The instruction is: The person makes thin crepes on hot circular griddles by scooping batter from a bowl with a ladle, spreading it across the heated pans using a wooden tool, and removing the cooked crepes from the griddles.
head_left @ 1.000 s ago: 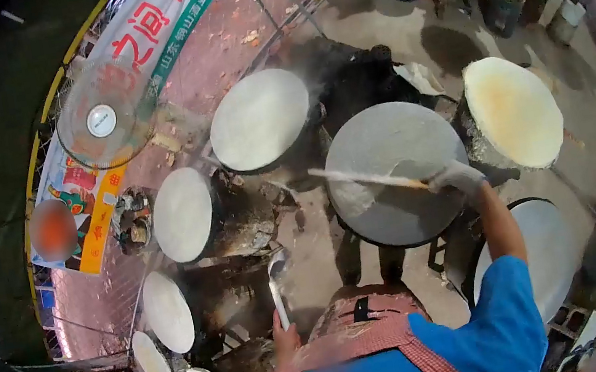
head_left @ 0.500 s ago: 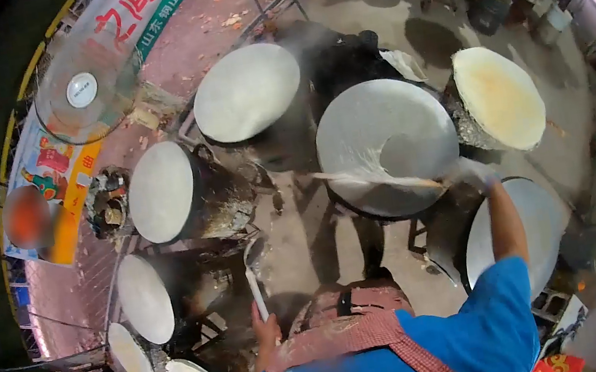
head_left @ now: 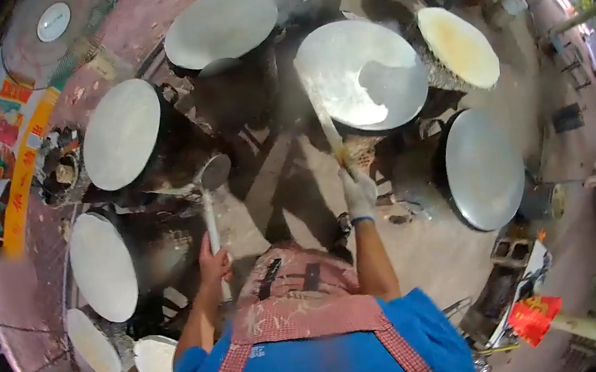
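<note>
My left hand point(head_left: 214, 258) is closed around the pale handle of a ladle point(head_left: 216, 173), whose round bowl points away from me. My right hand point(head_left: 359, 194), in a whitish glove, grips a long, flat wooden spreader point(head_left: 320, 109) coated in pale batter. Its far end lies over the left edge of a big round griddle point(head_left: 339, 49). The griddle's surface looks bright white apart from a grey patch at its right; I cannot tell how much of the white is batter and how much is glare.
Round griddles stand about me: one at the back left point(head_left: 220, 28), two at the left point(head_left: 122, 135) point(head_left: 102, 267), and a grey one at the right point(head_left: 484, 170). A yellowish round sheet point(head_left: 458, 46) sits at the back right. A fan point(head_left: 54, 22) stands far left.
My right hand has swung left and nearer to me, turning the spreader from lying across the griddle to pointing away. The ladle stays in my left hand. The view has shifted.
</note>
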The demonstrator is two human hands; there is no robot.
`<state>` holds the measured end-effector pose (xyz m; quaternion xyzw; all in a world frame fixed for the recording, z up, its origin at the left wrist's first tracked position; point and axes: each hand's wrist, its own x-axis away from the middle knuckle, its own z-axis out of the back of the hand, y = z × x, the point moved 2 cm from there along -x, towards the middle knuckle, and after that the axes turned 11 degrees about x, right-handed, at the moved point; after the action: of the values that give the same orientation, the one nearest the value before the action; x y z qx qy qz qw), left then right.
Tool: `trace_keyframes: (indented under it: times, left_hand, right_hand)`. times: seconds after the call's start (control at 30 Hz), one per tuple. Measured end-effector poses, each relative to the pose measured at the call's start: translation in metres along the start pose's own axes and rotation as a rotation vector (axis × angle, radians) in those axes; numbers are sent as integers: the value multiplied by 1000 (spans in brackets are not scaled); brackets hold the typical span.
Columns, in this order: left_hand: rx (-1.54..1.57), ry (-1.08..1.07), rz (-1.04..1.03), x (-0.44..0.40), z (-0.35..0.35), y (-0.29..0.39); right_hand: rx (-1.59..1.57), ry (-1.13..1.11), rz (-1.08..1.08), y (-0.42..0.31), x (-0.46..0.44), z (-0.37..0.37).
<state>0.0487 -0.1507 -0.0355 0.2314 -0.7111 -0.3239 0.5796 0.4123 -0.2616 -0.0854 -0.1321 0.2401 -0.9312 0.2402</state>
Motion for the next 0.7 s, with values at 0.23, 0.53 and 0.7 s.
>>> trace_keyframes:
  times: [0.23, 0.53, 0.7]
  left_hand:
    - [329, -158, 189, 15, 31, -12]
    - [784, -655, 285, 37, 19, -13]
    - [917, -629, 472, 18, 5, -36]
  right_hand:
    - [53, 129, -215, 57, 22, 68]
    - [131, 66, -41, 77, -23, 76]
    - [-93, 108, -26, 17, -42, 79]
